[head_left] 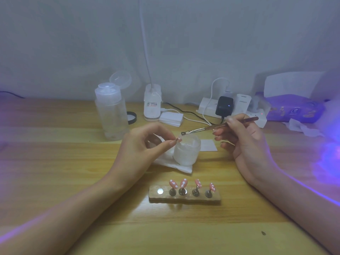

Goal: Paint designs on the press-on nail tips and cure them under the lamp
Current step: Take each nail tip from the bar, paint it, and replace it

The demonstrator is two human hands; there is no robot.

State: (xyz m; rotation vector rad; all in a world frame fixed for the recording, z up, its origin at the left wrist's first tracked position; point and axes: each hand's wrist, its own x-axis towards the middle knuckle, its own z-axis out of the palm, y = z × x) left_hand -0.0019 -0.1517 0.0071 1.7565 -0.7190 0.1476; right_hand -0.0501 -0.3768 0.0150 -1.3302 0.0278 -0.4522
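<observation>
Left hand pinching nail tip, right hand gripping brush

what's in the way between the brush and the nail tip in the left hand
Nothing visible. The right hand holds the brush with its bristle end just above the nail tip, which the left hand pinches near the white jar's rim. Only a small open gap separates them.

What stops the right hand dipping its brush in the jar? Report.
Likely nothing: yes. The brush in the right hand hovers above the jar; the left hand, pinching a nail tip, crowds only its left rim.
</observation>
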